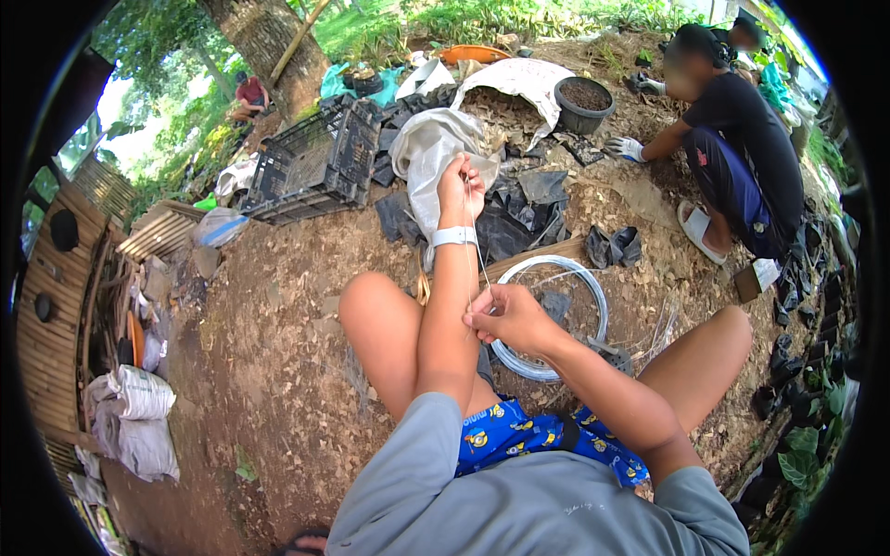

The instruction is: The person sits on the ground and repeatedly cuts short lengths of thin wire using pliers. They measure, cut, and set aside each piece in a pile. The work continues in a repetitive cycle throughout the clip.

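A thin pale strand (467,243), string or fine wire, runs between my two hands along my left forearm. Its upper end is pinched in my left hand (462,182), stretched out in front of me over a white woven sack (421,156). Closer to my body, my right hand (511,316) grips the strand's lower part between thumb and fingers. On the ground beneath my right arm lies a coil of galvanized wire (603,306), partly hidden by that hand and forearm. Black plastic pieces (500,233) are spread beside the sack.
A black plastic crate (313,163) stands front left. Beyond are an open sack of soil (507,104) and a black pot of soil (584,104). A person (744,139) in gloves squats at right, with another behind. Filled sacks (142,420) lean by a bamboo wall (55,347).
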Tool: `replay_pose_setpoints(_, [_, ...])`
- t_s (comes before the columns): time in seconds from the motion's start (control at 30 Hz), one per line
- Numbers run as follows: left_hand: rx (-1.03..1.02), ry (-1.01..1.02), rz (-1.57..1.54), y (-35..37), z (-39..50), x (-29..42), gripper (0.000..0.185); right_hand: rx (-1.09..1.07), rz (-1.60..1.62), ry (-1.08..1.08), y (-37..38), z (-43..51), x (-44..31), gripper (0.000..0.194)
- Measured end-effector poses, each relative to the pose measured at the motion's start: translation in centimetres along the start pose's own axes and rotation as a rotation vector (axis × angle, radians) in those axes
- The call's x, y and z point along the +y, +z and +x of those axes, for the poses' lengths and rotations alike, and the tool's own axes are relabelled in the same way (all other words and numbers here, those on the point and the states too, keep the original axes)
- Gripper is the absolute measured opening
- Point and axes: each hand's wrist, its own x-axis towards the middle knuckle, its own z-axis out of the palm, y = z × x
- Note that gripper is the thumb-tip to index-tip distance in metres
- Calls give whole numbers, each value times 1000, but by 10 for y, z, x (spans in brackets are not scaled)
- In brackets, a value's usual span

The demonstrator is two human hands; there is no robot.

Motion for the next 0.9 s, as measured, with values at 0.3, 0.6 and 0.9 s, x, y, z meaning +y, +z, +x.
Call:
replay_pose_setpoints(0.3, [-525, 386, 431, 99, -80, 9, 11, -22, 192, -185, -111, -30, -102, 94])
replay_pose_setpoints(0.6, [-610, 483, 736, 141, -134, 0, 13, 220, 88, -455, -75, -29, -162, 45])
replay_pose_setpoints(0.9, [-736, 151, 456, 145, -154, 11, 18, -80, 150, -256, -102, -46, -171, 41])
